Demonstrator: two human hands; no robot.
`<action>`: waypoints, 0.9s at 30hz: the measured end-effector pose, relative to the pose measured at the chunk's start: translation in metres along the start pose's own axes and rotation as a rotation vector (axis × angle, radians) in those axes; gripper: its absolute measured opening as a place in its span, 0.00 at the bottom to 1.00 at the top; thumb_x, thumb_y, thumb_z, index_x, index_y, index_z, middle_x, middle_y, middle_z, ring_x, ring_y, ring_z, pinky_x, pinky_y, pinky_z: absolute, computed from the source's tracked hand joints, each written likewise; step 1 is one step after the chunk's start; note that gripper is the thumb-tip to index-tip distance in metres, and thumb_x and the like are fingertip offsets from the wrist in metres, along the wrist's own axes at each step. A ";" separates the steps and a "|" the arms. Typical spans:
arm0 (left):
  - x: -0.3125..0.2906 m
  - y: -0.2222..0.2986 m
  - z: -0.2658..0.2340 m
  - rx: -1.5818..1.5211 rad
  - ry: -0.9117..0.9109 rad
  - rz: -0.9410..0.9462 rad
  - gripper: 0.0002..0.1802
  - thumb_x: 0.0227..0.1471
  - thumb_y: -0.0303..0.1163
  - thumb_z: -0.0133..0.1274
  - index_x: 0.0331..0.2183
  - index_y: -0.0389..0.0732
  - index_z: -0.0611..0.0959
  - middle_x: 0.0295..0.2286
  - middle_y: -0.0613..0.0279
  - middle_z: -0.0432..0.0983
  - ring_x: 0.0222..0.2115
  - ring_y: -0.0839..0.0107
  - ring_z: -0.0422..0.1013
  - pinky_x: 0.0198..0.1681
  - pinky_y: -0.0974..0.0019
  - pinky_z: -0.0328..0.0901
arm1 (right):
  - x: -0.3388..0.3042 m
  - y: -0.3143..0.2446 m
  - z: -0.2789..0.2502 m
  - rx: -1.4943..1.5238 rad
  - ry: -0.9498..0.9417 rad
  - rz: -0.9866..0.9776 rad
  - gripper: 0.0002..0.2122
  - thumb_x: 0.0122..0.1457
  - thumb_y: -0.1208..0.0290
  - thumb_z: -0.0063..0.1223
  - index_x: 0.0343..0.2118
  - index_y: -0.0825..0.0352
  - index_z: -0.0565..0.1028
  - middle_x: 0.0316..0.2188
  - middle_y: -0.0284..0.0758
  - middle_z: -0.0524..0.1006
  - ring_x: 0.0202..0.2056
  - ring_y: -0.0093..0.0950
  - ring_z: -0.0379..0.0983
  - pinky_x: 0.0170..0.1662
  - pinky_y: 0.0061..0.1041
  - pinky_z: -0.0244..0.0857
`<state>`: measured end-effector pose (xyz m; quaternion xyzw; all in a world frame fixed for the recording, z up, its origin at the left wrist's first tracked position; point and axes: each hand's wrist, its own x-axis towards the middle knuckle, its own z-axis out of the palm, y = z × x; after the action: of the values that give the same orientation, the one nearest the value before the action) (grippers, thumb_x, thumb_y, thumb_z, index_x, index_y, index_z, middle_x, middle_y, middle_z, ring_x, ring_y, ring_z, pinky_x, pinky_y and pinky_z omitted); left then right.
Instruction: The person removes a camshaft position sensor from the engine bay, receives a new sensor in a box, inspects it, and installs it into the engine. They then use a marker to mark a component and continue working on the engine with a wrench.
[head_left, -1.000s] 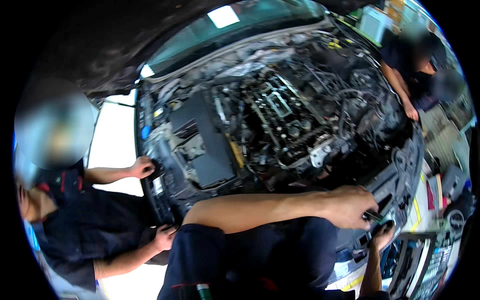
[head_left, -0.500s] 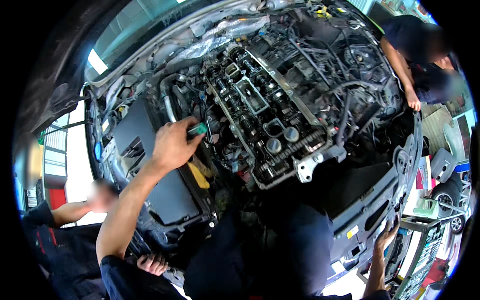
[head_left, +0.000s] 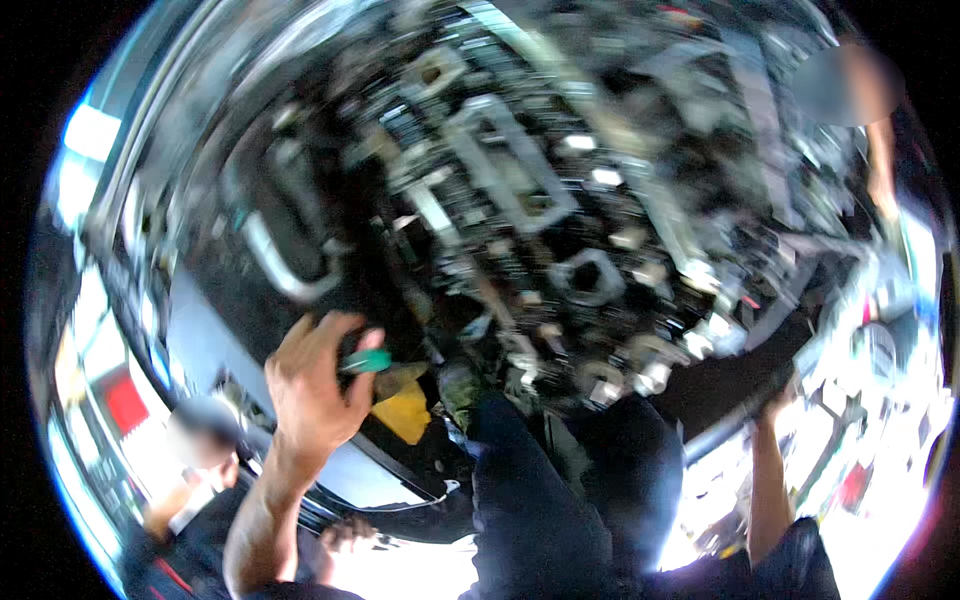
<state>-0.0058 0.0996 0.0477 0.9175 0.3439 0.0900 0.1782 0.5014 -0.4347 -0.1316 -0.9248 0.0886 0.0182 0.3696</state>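
My left hand [head_left: 320, 375] is closed on a small green and dark piece [head_left: 368, 360], whose kind I cannot make out. It is above the left side of the engine bay, near a yellow cloth-like piece [head_left: 404, 405]. To its right lies the opened engine [head_left: 515, 165], with its top parts bare; motion blurs the detail. My right hand [head_left: 776, 400] is at the front edge of the car, low on the right, and its fingers are smeared. My dark-trousered legs [head_left: 545, 490] reach into the bay from below.
A co-worker [head_left: 180, 520] is close by on the lower left, with a blurred hand [head_left: 348, 537] near the car's edge. Another person's arm [head_left: 880, 170] shows at the upper right. A curved metal pipe [head_left: 275, 255] lies beyond my left hand.
The view has swung and come closer to the engine, with strong blur. My left hand, still holding the green piece, now appears lower, nearer the yellow piece. My right hand stays near the front edge.
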 end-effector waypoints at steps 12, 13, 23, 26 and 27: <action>-0.040 -0.002 0.002 0.393 -0.362 0.205 0.16 0.61 0.40 0.49 0.35 0.34 0.78 0.34 0.44 0.73 0.37 0.43 0.66 0.44 0.42 0.61 | -0.105 -0.106 0.038 -0.361 0.225 0.091 0.28 0.69 0.56 0.41 0.64 0.73 0.59 0.65 0.54 0.58 0.63 0.54 0.58 0.64 0.45 0.53; -0.035 -0.001 0.004 0.482 -0.313 0.308 0.14 0.58 0.38 0.51 0.35 0.35 0.78 0.34 0.45 0.73 0.37 0.43 0.66 0.44 0.43 0.61 | -0.103 -0.108 0.038 -0.365 0.229 0.082 0.28 0.68 0.56 0.42 0.63 0.74 0.59 0.65 0.54 0.58 0.62 0.54 0.58 0.63 0.46 0.54; -0.006 0.016 -0.013 0.434 -0.795 0.109 0.12 0.49 0.25 0.56 0.39 0.35 0.81 0.36 0.46 0.77 0.41 0.43 0.70 0.45 0.43 0.63 | -0.100 -0.113 0.033 -0.316 0.152 0.207 0.30 0.66 0.57 0.45 0.66 0.70 0.57 0.69 0.48 0.53 0.60 0.53 0.60 0.63 0.43 0.55; -0.015 0.038 -0.004 0.079 -0.658 0.427 0.10 0.58 0.31 0.53 0.40 0.38 0.82 0.36 0.47 0.79 0.41 0.46 0.74 0.46 0.45 0.66 | -0.099 -0.110 0.032 -0.331 0.168 0.178 0.30 0.66 0.57 0.45 0.65 0.71 0.58 0.68 0.50 0.54 0.59 0.54 0.60 0.63 0.44 0.55; -0.017 0.093 -0.002 0.121 -0.753 0.261 0.10 0.59 0.33 0.53 0.39 0.38 0.83 0.36 0.47 0.79 0.39 0.46 0.74 0.44 0.46 0.67 | -0.099 -0.116 0.032 -0.301 0.152 0.165 0.30 0.66 0.57 0.45 0.65 0.71 0.58 0.68 0.51 0.54 0.59 0.55 0.60 0.63 0.44 0.55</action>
<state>0.0370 0.0238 0.0851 0.9312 0.1396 -0.2511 0.2244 0.4258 -0.3154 -0.0663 -0.9579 0.1884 -0.0086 0.2167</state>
